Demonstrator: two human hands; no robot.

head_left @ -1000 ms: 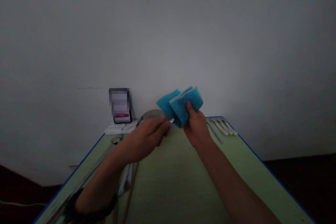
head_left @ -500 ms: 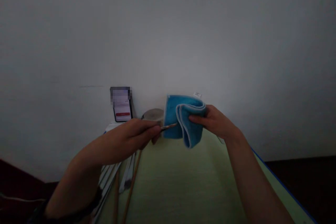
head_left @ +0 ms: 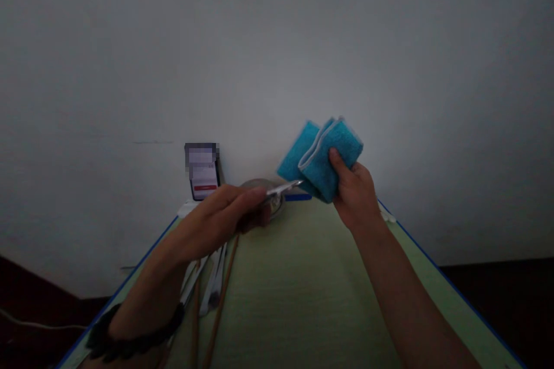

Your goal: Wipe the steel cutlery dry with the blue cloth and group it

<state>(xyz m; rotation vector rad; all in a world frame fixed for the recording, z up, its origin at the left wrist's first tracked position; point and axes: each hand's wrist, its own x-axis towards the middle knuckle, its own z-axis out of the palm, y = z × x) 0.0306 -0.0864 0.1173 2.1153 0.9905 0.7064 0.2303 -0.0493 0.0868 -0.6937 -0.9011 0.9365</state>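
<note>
My left hand (head_left: 229, 210) is closed on a slim, shiny metal utensil (head_left: 284, 188). Its narrow end sticks out to the right; the rest lies hidden in my fingers, so I cannot tell its kind. A folded blue cloth (head_left: 329, 164) with pale edging is gripped by my right hand (head_left: 357, 193), thumb on the front fold. The utensil's tip reaches the cloth's lower left part; whether they touch is unclear. Both hands are held above the green table (head_left: 303, 288). Partly behind my left hand stands a round metal container (head_left: 277, 207).
A phone (head_left: 205, 179) leans against the wall at the back left. Long pale utensils (head_left: 214, 282) and thin wooden sticks (head_left: 224, 305) lie on the left side. White handle ends (head_left: 388, 217) show by the right edge, partly behind my right arm.
The cloth turned and opened toward the left half a second ago, then tilted back and rose up and right with my right hand. The utensil's end has swung away from the cloth's middle.
</note>
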